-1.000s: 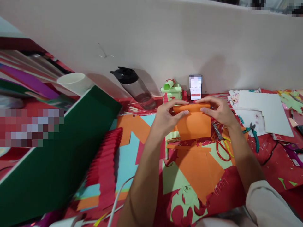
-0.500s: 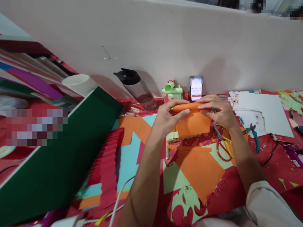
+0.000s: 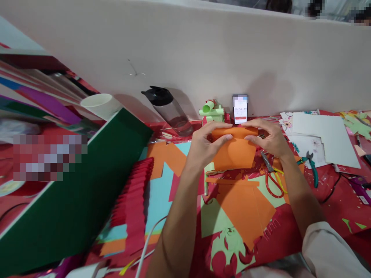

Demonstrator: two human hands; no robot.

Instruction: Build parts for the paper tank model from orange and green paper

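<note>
In the head view, above the red table [image 3: 333, 210], an orange paper [image 3: 235, 154] is being gripped at its far edge between thumb and fingers of both the left hand [image 3: 207, 141] and the right hand [image 3: 269, 136]. That edge is already being held in a curl, apparently an early stage of rolling, while the larger near part is being left unrolled, hanging toward the orange sheets [image 3: 242, 204].

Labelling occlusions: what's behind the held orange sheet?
Beyond the orange sheet: a lit phone and a green model, its base covered by the left hand. What's directly behind is hidden.
</note>
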